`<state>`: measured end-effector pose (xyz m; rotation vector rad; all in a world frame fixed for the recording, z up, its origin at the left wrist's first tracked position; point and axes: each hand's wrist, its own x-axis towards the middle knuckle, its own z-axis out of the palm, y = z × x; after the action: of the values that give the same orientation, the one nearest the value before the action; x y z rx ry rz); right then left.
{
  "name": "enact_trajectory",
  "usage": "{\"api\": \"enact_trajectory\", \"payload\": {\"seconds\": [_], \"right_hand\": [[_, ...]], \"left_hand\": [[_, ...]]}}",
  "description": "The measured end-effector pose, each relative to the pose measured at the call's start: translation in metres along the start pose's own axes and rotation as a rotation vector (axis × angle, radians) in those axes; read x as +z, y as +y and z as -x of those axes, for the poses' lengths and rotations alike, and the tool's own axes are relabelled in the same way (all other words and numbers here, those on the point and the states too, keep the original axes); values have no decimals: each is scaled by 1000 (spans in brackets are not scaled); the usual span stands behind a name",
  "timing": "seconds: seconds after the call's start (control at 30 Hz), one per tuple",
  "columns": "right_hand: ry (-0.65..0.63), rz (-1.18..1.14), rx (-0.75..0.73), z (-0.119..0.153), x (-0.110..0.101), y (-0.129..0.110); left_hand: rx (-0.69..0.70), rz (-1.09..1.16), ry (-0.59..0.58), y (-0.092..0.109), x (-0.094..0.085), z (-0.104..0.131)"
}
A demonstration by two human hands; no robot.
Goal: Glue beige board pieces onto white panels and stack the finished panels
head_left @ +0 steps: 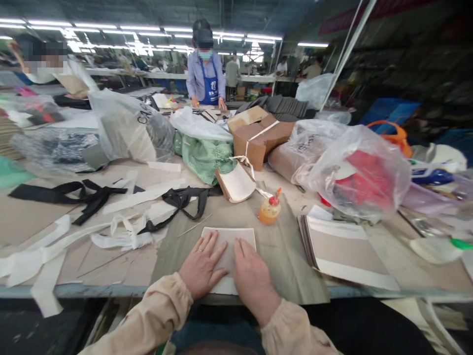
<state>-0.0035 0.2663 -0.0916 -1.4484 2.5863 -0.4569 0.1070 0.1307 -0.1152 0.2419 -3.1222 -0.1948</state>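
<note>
A light rectangular panel with white edges (pixel 229 235) lies flat on a grey-green sheet (pixel 288 266) at the table's front. My left hand (pixel 204 264) rests palm down on the panel's left part, its fingers spread. On the right part of the same panel lies my right hand (pixel 253 276), its fingers stretched out and held side by side, the thumb hidden. Beyond the hands stands a small bottle of orange liquid with a red top (pixel 269 209). A stack of grey and white panels (pixel 343 246) is to the right, and a smaller stack of curved pieces (pixel 237 183) lies farther back.
Black strips (pixel 88 197) and white strips (pixel 55 251) are strewn at the left. Clear plastic bags (pixel 125 128), a green bundle (pixel 203 155), a tied brown bundle (pixel 258 138) and a bag with red contents (pixel 362 172) line the back. A person in a blue apron (pixel 207 79) stands opposite.
</note>
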Motion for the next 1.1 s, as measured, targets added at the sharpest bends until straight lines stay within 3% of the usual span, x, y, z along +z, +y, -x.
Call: {"api": "enact_trajectory", "payload": {"seconds": [0.1, 0.17, 0.27, 0.43, 0.63, 0.73, 0.93, 1.1], "right_hand": [[37, -197, -90, -10, 7, -25], [9, -275, -148, -15, 14, -28], [-25, -261, -180, -15, 21, -11], [-39, -113, -73, -6, 20, 34], [-47, -33, -69, -4, 21, 44], [-55, 2, -120, -3, 20, 45], [-75, 49, -254, -2, 20, 57], [-66, 12, -255, -4, 22, 58]], "left_hand": [[14, -5, 8, 0, 1, 0], [8, -12, -5, 0, -1, 0], [-10, -30, -44, 1, -3, 0], [-72, -54, -38, 2, -2, 0], [-120, -58, -51, 7, -4, 0], [-181, -69, -58, 19, -5, 5], [-356, -126, -17, 61, 4, 12], [-229, -46, -32, 73, 8, 12]]}}
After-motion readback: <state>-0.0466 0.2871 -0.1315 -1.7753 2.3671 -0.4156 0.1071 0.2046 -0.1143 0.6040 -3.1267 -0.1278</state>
